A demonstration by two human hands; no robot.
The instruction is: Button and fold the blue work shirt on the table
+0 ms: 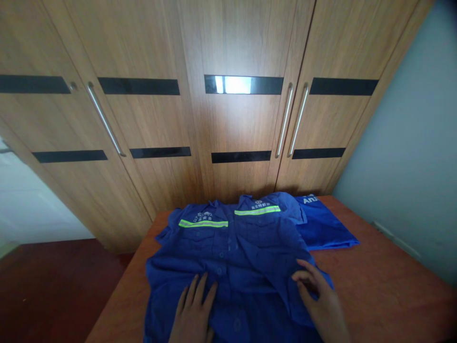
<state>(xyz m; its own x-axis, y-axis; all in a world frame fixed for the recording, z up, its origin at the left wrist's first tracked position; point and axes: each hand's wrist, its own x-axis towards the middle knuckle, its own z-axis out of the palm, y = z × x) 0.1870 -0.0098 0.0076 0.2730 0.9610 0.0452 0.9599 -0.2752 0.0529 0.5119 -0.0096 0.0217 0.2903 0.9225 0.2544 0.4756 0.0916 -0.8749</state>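
A blue work shirt [232,243] with yellow-green reflective stripes lies spread front-up on a reddish-brown table [385,286]. My left hand [194,309] rests flat on the shirt's lower front, fingers stretched out and slightly apart. My right hand [319,297] lies on the shirt's right side near its edge, fingers bent slightly and pressing on the cloth; it grips nothing I can make out.
A second blue garment [326,228] with white lettering lies folded behind the shirt at the right. A wooden wardrobe [221,119] with long metal handles stands right behind the table. A grey wall [410,166] is at the right, dark red floor [53,290] at the left.
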